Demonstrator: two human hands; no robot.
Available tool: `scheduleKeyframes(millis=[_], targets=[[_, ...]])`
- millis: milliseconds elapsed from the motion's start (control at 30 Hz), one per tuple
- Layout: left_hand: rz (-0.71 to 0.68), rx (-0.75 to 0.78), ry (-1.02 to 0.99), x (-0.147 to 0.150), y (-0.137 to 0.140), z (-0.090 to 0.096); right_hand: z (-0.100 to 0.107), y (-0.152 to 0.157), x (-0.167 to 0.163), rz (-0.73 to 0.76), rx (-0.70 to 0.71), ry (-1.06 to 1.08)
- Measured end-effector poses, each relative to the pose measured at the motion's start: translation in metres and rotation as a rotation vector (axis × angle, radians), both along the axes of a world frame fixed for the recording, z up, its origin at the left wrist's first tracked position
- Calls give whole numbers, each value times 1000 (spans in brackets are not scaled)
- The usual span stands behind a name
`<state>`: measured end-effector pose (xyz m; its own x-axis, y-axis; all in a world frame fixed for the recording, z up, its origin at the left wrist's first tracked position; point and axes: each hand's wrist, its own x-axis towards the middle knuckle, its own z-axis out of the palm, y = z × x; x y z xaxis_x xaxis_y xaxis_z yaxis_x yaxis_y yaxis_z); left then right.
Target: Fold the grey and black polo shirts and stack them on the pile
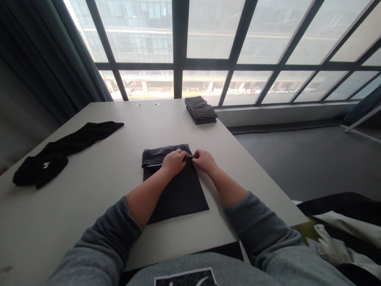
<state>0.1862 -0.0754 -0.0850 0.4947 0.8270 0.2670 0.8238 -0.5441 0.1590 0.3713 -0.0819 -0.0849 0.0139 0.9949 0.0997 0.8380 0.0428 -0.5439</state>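
Observation:
A dark navy folded garment (181,194) lies flat on the white table in front of me. Its far end is turned over toward me, and a thin white line runs along that flap. My left hand (175,162) is closed on the flap near its right part, fingers bent over the cloth. At the garment's right edge my right hand (204,159) pinches the corner of the same flap between thumb and fingers. The two hands are close together, a little apart. The fingertips of the left hand are partly hidden.
On the white table (104,202), a black garment (80,139) lies spread at the left. Folded striped cloth (201,109) sits at the far right edge. Several clothes (342,238) are heaped at the lower right, beside the table. Windows and a dark curtain (53,47) stand beyond.

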Motion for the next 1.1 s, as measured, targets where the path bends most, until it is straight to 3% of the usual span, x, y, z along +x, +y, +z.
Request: scheduleKeyframes(millis=[100, 167, 367, 533, 700, 833, 967, 1100], targets=[[0, 57, -149, -4, 3, -1, -5, 2, 1, -37, -99, 288], [-43, 80, -185, -4, 5, -3, -7, 3, 2, -38, -174, 373], [-181, 10, -165, -4, 7, -6, -3, 2, 10, 112, -78, -27], [-232, -68, -144, -7, 7, -6, 3, 1, 12, 154, -99, -143], [-298, -184, 47, -1, -5, -10, 6, -3, 16, 244, -77, -252], [-303, -310, 114, -3, -19, -6, -1, -2, 17, 232, 145, -207], [-226, -317, 64, -43, -6, 2, -15, 12, 9, 343, 334, -64], [55, -176, -30, -111, 27, -2, -25, 36, -1, 391, 297, -28]])
